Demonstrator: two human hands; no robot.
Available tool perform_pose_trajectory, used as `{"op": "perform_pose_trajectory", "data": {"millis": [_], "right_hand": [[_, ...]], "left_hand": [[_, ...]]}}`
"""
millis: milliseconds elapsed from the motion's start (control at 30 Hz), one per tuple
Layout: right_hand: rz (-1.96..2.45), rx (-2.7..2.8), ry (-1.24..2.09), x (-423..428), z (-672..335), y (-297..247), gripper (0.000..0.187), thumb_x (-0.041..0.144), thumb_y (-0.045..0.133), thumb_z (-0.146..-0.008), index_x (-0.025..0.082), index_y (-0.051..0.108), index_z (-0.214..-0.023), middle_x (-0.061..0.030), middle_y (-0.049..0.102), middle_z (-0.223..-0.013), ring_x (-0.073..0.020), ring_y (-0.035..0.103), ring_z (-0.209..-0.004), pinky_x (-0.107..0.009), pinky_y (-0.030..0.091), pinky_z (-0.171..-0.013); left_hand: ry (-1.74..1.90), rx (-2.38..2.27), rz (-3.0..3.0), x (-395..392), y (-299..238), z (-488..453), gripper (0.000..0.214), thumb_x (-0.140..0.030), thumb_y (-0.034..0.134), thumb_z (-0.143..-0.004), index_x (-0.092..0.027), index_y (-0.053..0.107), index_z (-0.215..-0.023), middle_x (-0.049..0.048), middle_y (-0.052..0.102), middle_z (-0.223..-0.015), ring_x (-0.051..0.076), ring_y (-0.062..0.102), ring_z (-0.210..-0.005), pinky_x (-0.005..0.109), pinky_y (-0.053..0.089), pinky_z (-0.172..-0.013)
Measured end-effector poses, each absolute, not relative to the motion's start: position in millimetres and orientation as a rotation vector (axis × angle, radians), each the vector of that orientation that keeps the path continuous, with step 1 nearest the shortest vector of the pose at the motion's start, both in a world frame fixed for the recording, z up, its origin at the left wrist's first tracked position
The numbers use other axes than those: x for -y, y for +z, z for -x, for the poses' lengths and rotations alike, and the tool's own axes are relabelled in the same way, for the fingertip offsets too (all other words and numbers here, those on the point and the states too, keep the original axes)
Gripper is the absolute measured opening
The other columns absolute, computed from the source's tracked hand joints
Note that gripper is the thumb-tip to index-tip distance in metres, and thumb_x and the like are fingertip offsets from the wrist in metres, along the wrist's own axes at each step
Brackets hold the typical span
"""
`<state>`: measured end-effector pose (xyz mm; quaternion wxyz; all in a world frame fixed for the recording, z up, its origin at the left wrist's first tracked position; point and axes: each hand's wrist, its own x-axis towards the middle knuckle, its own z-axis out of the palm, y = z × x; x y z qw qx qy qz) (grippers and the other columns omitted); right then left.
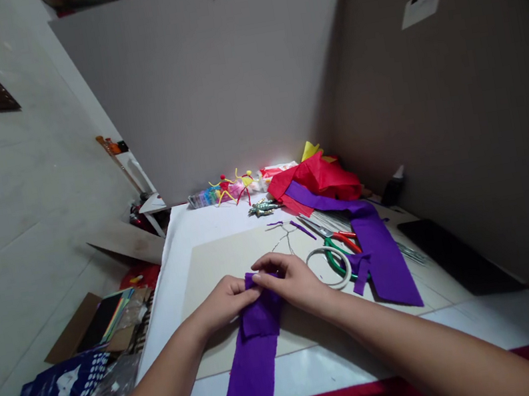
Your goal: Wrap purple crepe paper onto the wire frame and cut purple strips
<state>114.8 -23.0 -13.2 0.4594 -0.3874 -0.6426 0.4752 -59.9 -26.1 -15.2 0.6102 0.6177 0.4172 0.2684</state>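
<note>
A strip of purple crepe paper (254, 375) hangs from my hands over the table's front edge, its upper end folded over on itself. My left hand (228, 302) pinches the left side of the fold. On the right side, my right hand (291, 278) grips the same folded top with thumb and fingers. Just beyond my fingers, a figure of twisted wire (287, 238) with purple-wrapped ends lies on the beige board (213, 254). Beside my right hand are a roll of white tape (311, 258) and scissors (334, 237) with red and green handles nearby.
A larger purple paper piece (386, 259) lies at right, next to red crepe paper (327, 177). Small red and yellow figures (235, 186) stand at the back near a green metallic ornament (263, 207). A black flat slab (457, 257) is far right. Grey panels (225, 83) wall the table.
</note>
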Motion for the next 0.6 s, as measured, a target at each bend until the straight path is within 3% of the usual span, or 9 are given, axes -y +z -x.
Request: {"op": "perform_pose_trajectory", "data": {"millis": [367,600], "right_hand": [[0.960,1.464,1.167,22.7,-113.0,-14.8,0.015,0.028,0.061,-0.074,0.016,0.070,-0.077,-0.0048,0.070,-0.077,-0.0170,0.063,-0.072,-0.028,0.049,-0.067],[0.929,1.459,1.183,24.6,-112.4,-12.3,0.013,0.028,0.064,-0.072,0.018,0.071,-0.074,-0.0037,0.071,-0.076,-0.0180,0.064,-0.073,-0.029,0.050,-0.070]], "left_hand": [[0.499,-0.988,-1.452,24.8,-19.7,62.2,0.038,-0.047,0.062,-0.074,-0.010,0.064,-0.067,-0.0002,0.049,-0.054,0.009,0.037,-0.047,0.023,0.028,-0.049],[0.488,-0.991,-1.465,25.1,-20.8,63.2,0.038,-0.047,0.065,-0.071,-0.011,0.061,-0.060,-0.0016,0.048,-0.051,0.009,0.038,-0.046,0.022,0.027,-0.048]]}}
